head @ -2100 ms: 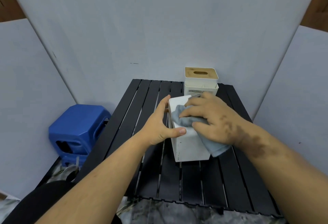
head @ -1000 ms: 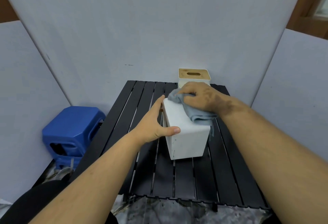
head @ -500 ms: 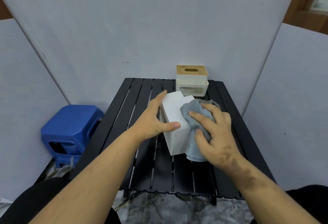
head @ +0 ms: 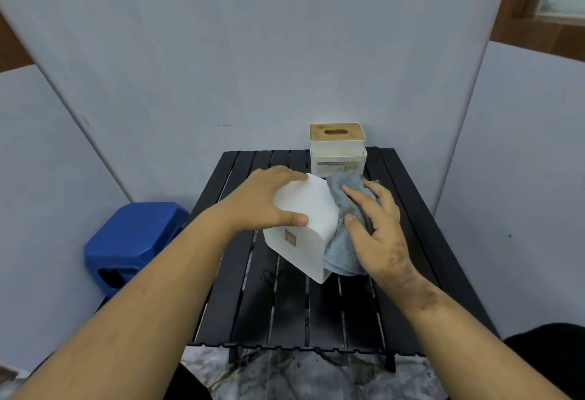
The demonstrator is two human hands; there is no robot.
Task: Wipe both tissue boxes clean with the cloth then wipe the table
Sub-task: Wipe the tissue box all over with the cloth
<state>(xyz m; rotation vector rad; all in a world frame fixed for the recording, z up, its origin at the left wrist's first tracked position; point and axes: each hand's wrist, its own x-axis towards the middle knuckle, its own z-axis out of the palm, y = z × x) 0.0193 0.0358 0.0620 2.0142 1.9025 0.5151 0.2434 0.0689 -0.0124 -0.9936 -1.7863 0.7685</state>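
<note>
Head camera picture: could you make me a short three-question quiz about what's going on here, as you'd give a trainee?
1. True or false: the grey-blue terry cloth is being pressed against the plain white plastic tissue box.
2. Which hand grips that box across its top? A) left hand B) right hand
3. Fill in: the white tissue box with the wooden slotted lid stands at the ___ edge of the black slatted table.

Key
1. True; the right hand presses it on the box's right side.
2. A.
3. Far; neither hand touches it.
</note>
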